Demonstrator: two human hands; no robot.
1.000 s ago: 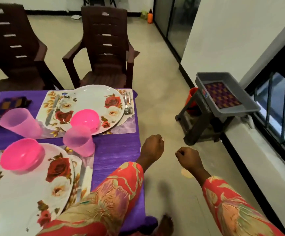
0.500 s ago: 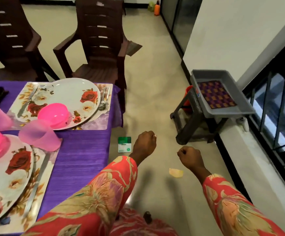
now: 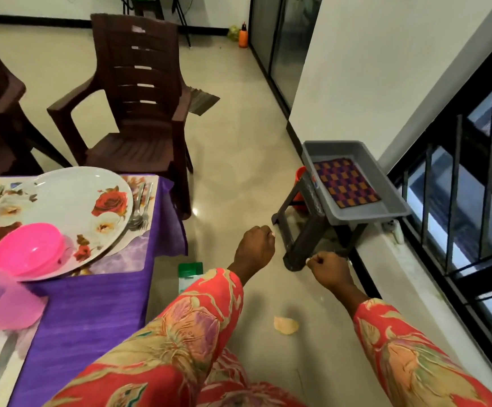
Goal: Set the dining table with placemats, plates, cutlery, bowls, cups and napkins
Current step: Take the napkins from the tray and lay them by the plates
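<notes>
1. Since the earlier frame, both hands have come nearer the grey plastic tray (image 3: 385, 211), which sits on a dark stool (image 3: 303, 230) by the window railing.
2. Inside that tray lies a purple-and-orange checked napkin (image 3: 346, 183), flat.
3. Left hand (image 3: 255, 249) and right hand (image 3: 328, 270) hang over the floor, each curled into a loose fist, seemingly holding nothing.
4. On the purple-clothed table (image 3: 91, 304), a floral white plate (image 3: 71, 207) on a floral placemat (image 3: 121, 261) carries a pink plastic bowl (image 3: 28, 249); steel cutlery (image 3: 141, 207) lies beside it.
</notes>
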